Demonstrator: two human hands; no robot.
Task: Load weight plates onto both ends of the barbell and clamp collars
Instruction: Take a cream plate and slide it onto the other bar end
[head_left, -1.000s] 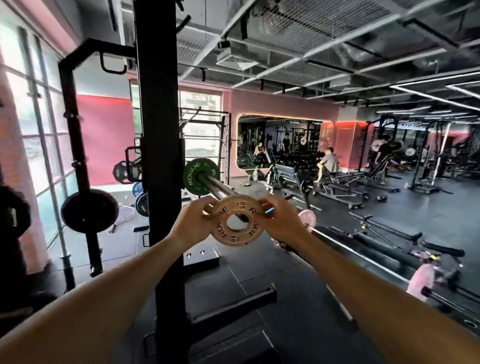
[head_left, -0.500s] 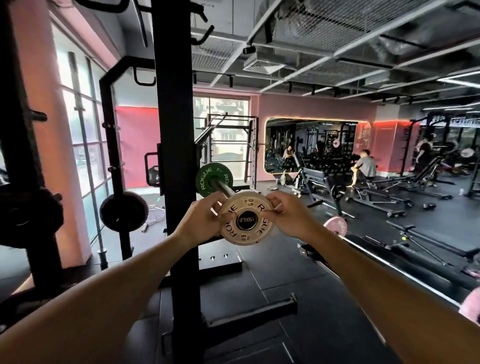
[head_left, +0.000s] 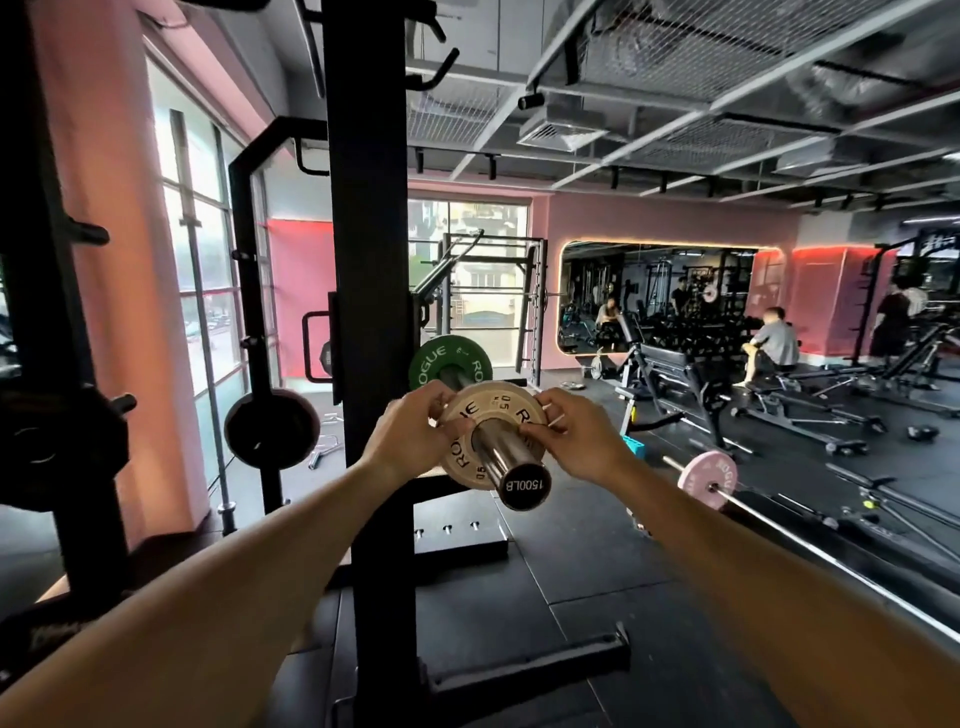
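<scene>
Gripping the small tan Rogue change plate by its rim, we are holding it from both sides: our left hand is pinching its left edge with fingers curled over the face, and our right hand is closing on its right edge, with something thin and white showing between those fingers that we cannot make out. The plate is sitting around the chrome barbell sleeve, which is passing through its centre hole between our two grips. The black end cap marked 1500LB is pointing toward us, just below and nearer than our fingers, so a short length of sleeve is showing on our side of the plate. Beyond our hands, farther along the same sleeve, the green Rogue plate is standing upright, partly hidden behind the tan one; we cannot tell whether the two are touching. Just to the left of our left hand, the black rack upright is rising through the view. Farther left of our grip a dark plate is hanging on a storage peg. Well off to the right of our right hand, a pink plate is sitting on another bar low over the floor. Both our forearms are reaching forward, bare, from the bottom corners.
</scene>
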